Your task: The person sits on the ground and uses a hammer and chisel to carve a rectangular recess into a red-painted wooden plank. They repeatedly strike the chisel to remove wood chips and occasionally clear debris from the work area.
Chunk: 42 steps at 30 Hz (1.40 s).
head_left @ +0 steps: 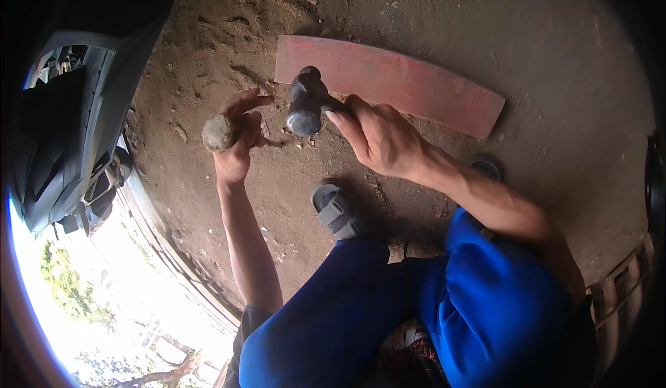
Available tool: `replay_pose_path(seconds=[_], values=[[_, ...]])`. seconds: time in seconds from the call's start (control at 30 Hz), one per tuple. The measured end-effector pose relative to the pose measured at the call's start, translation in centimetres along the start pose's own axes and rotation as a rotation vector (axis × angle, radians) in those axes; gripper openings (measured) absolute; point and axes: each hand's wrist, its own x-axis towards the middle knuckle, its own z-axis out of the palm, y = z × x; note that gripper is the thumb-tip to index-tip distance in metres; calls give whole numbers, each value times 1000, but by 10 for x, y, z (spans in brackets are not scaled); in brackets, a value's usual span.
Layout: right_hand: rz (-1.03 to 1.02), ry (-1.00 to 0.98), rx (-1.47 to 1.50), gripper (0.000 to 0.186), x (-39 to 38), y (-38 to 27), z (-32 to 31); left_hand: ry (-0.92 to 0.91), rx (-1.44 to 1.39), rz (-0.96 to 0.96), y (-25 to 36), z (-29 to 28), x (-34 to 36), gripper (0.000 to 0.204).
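My right hand (381, 137) is closed around the handle of a ball-peen hammer, close to its dark metal head (304, 104). The hammer's rounded end points away from me and its flat, shiny face is nearer. To the left, my left hand (238, 142) holds a round, greyish-brown, stone-like piece (220, 133) against its outer side. Two of its fingers reach toward the hammer head without touching it. Whether the round piece is a stone or the end of something longer, I cannot tell. Beyond the hammer, a reddish flat board (395, 79) lies on the ground.
Packed brown dirt (555, 76) with small chips forms the ground. At the left stands a dark motor vehicle, perhaps a scooter (62, 131). My grey sandal (336, 211) and blue-clad legs (333, 312) are close below my hands. Slatted wood (621, 284) shows at the lower right.
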Motion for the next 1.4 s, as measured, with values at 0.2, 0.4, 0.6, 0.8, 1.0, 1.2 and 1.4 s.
replay_pose_path(seconds=[0.2, 0.4, 0.6, 0.8, 1.0, 1.2, 1.4], values=[[370, 77, -30, 38, 7, -11, 6, -65, 39, 63, 0, -2, 0, 39], [152, 179, -173, 42, 14, -5, 5, -24, 46, 22, 0, -3, -11, 38], [103, 139, 128, 44, 4, -7, 11, 21, 91, 41, -3, -3, -23, 32], [470, 21, -107, 43, 11, 1, 8, 6, 132, 41, 7, 3, -22, 30], [427, 40, -37, 41, -24, -7, -26, 43, 289, -32, 15, 34, -11, 32], [477, 190, -240, 29, -28, -13, -91, -93, 394, 116, 4, 74, -13, 35], [660, 323, -482, 42, -49, 11, -125, -400, 708, 242, -25, 120, -27, 80]])
